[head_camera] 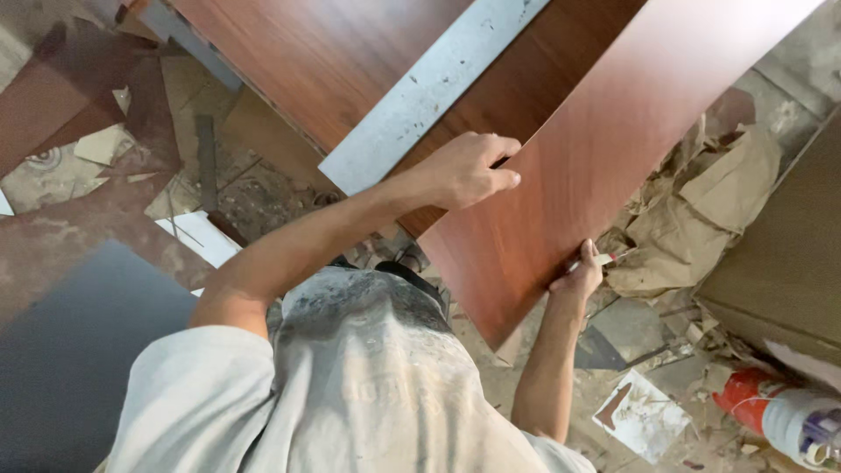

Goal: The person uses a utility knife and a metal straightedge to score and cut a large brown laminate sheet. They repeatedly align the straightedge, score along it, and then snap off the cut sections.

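Low and to the right of our right hand [578,278] a red and white can [784,416] lies on its side on the floor, its white part wrapped in a label with purple marks too small to make out. Nearer that hand, just below it, a white square scrap [642,415] smeared with brown lies flat. Right of the hand crumpled brown paper [710,206] is heaped against a brown board [788,263].

Our left arm reaches up and to the right from the shoulder, bare to the sleeve. Our left hand [469,169] is curled over the left edge of a reddish sheet [604,149], fingers folded on top and thumb pressed along the edge, so it grips the sheet. Just left of this hand a grey metal rule [429,88] lies slantwise on a larger reddish panel [324,52], which the sheet overlaps.

Our right forearm rises straight up from the elbow. The right hand rests against the sheet's lower right edge, fingers closed around a pencil [604,259] whose tip sticks out to the right; we cannot tell whether the fingers also pinch the sheet.

The sheet is tilted, its bottom corner pointing down between our two arms, above a floor strewn with offcuts [105,144] and dust
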